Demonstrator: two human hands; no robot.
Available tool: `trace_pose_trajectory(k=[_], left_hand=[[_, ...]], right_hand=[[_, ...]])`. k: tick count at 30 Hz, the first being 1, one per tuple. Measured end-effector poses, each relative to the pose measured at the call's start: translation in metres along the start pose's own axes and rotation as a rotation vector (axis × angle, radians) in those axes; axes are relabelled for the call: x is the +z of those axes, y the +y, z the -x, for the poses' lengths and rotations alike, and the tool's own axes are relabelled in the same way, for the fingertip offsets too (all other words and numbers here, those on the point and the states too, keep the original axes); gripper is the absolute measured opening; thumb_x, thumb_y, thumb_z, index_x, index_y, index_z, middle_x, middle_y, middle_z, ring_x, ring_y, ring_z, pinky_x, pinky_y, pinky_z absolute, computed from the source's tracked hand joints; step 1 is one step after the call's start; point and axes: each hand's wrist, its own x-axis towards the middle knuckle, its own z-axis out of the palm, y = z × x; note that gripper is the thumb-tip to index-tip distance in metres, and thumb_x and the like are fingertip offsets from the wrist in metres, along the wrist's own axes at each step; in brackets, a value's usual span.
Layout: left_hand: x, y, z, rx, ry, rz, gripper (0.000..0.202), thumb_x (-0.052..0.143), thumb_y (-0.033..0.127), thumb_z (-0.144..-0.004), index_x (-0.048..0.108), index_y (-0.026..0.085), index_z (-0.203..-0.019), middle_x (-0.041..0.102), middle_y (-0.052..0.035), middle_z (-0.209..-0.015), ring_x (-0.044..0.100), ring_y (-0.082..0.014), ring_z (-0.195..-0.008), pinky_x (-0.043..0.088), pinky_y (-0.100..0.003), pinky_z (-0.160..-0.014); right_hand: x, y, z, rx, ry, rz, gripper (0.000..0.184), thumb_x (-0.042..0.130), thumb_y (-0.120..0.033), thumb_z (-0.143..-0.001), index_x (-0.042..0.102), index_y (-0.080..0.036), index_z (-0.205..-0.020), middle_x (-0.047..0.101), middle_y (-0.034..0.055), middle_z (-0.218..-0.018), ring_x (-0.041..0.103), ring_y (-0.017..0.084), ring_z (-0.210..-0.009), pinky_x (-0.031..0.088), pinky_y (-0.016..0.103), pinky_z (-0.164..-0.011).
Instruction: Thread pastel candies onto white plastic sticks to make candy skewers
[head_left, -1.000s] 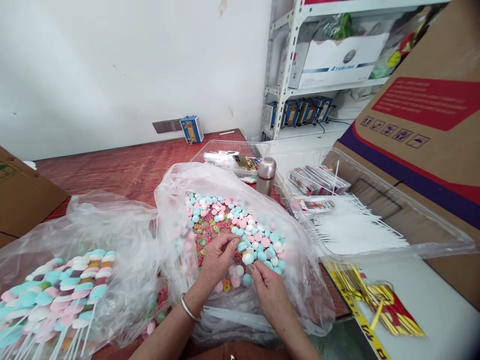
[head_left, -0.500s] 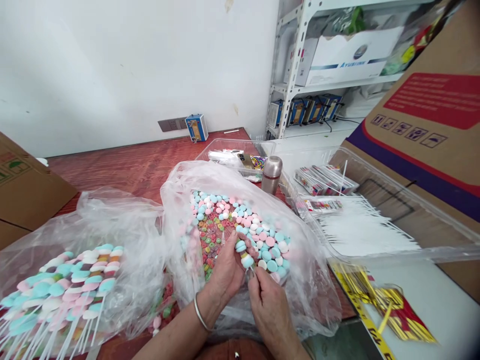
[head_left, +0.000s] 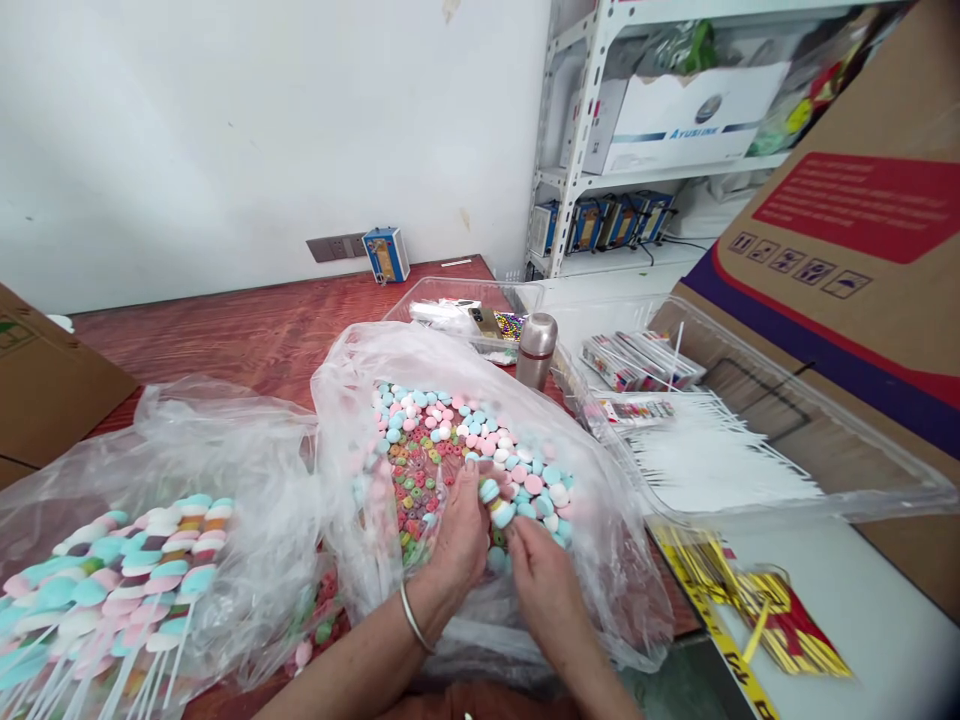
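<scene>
Over an open plastic bag (head_left: 390, 350), both hands hold a candy skewer (head_left: 495, 503) of stacked blue, white and yellow pieces. My left hand (head_left: 459, 530), with a bangle at its wrist, is closed around the stack, thumb up and fingers partly behind it. At the stack's lower end, my right hand (head_left: 544, 570) is pinched closed; its grip hides the stick. Inside the bag lie loose blue, pink and white candies (head_left: 534, 485) and many small coloured rings (head_left: 411, 490). Several filled candy skewers (head_left: 142, 570) rest on another plastic bag (head_left: 247, 440) at left.
At right stands a clear bin (head_left: 780, 520) with white sticks (head_left: 712, 450) and small packets (head_left: 637, 360). A steel flask (head_left: 536, 352) stands behind the bag, near a smaller clear tray (head_left: 420, 290). Yellow twist ties (head_left: 795, 620) lie front right. Cardboard boxes (head_left: 832, 350) flank the table.
The skewer has tilted, its lower end swinging right. My right hand has moved slightly right and my left hand has turned with it. The whole view has shifted a little.
</scene>
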Motion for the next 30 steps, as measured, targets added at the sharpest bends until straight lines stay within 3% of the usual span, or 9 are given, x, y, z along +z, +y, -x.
trace_pose_trajectory(k=[3,5,9,12,16,19,21,25,30], left_hand=[[0.001,0.013,-0.029,0.299,-0.078,-0.477,0.027,0.047,0.028,-0.094,0.063,0.019,-0.114,0.065,-0.0088,-0.112,0.059,-0.02,-0.105,0.045,-0.034,-0.095],[0.003,0.019,-0.046,0.428,-0.165,-0.789,0.028,0.047,0.013,-0.089,0.066,0.019,-0.11,0.064,-0.0086,-0.112,0.057,-0.0206,-0.108,0.043,-0.035,-0.098],[0.006,0.021,-0.063,0.399,-0.253,-1.029,0.021,0.051,0.004,-0.079,0.067,0.017,-0.082,0.064,-0.0082,-0.092,0.059,-0.0215,-0.089,0.045,-0.034,-0.085],[0.005,0.017,-0.064,0.37,-0.214,-0.998,0.016,0.053,0.005,-0.078,0.062,0.017,-0.073,0.063,-0.0079,-0.087,0.059,-0.0218,-0.085,0.045,-0.034,-0.082],[-0.005,0.015,-0.063,0.308,-0.148,-0.883,0.01,0.055,0.011,-0.082,0.063,0.018,-0.082,0.065,-0.0074,-0.09,0.06,-0.0225,-0.09,0.045,-0.036,-0.086],[-0.012,0.016,-0.058,0.231,-0.132,-0.743,0.016,0.054,0.02,-0.088,0.063,0.017,-0.1,0.069,-0.0089,-0.098,0.064,-0.0193,-0.084,0.05,-0.033,-0.078],[-0.016,0.018,-0.05,0.135,-0.173,-0.509,0.023,0.058,0.027,-0.088,0.062,0.016,-0.108,0.069,-0.0103,-0.103,0.066,-0.0173,-0.081,0.052,-0.03,-0.074],[-0.016,0.025,-0.025,-0.049,-0.304,0.056,0.033,0.076,0.035,-0.075,0.068,0.016,-0.101,0.07,-0.009,-0.099,0.068,-0.0177,-0.085,0.053,-0.032,-0.084],[-0.014,0.033,-0.009,-0.05,-0.23,0.039,0.034,0.08,0.036,-0.07,0.07,0.015,-0.096,0.07,-0.0063,-0.085,0.067,-0.0159,-0.076,0.055,-0.031,-0.078]], right_hand=[[-0.022,0.004,-0.022,0.116,0.089,0.016,0.029,0.037,-0.035,-0.095,0.05,-0.022,-0.072,0.061,0.0012,-0.067,0.052,0.016,-0.061,0.034,0.024,-0.058],[-0.031,0.001,-0.041,0.164,0.105,0.098,0.027,0.042,-0.034,-0.095,0.051,-0.022,-0.073,0.062,0.0012,-0.068,0.052,0.017,-0.063,0.031,0.025,-0.059],[-0.025,-0.007,-0.076,0.146,0.083,0.161,0.011,0.053,-0.023,-0.088,0.059,-0.021,-0.078,0.066,0.0034,-0.075,0.057,0.018,-0.07,0.026,0.026,-0.06],[-0.011,-0.008,-0.09,0.14,0.077,0.141,0.009,0.056,-0.014,-0.081,0.062,-0.02,-0.083,0.066,0.0045,-0.076,0.059,0.019,-0.073,0.026,0.027,-0.062],[-0.007,-0.002,-0.092,0.14,0.119,0.039,0.009,0.056,-0.013,-0.079,0.061,-0.019,-0.079,0.065,0.0045,-0.076,0.058,0.019,-0.073,0.028,0.027,-0.064],[-0.015,0.003,-0.087,0.143,0.173,-0.115,0.008,0.056,-0.025,-0.081,0.059,-0.02,-0.075,0.063,0.0028,-0.074,0.057,0.019,-0.073,0.033,0.027,-0.065],[-0.018,0.003,-0.084,0.154,0.2,-0.259,0.018,0.055,-0.037,-0.083,0.057,-0.021,-0.075,0.063,0.0012,-0.071,0.056,0.018,-0.07,0.037,0.027,-0.065],[-0.013,-0.005,-0.073,0.206,0.195,-0.551,0.034,0.05,-0.055,-0.084,0.052,-0.022,-0.074,0.052,-0.0047,-0.058,0.042,0.012,-0.049,0.035,0.024,-0.049],[-0.002,-0.017,-0.061,0.253,0.164,-0.798,0.043,0.062,-0.062,-0.077,0.047,-0.022,-0.068,0.042,-0.0087,-0.053,0.023,0.006,-0.04,0.021,0.023,-0.038]])
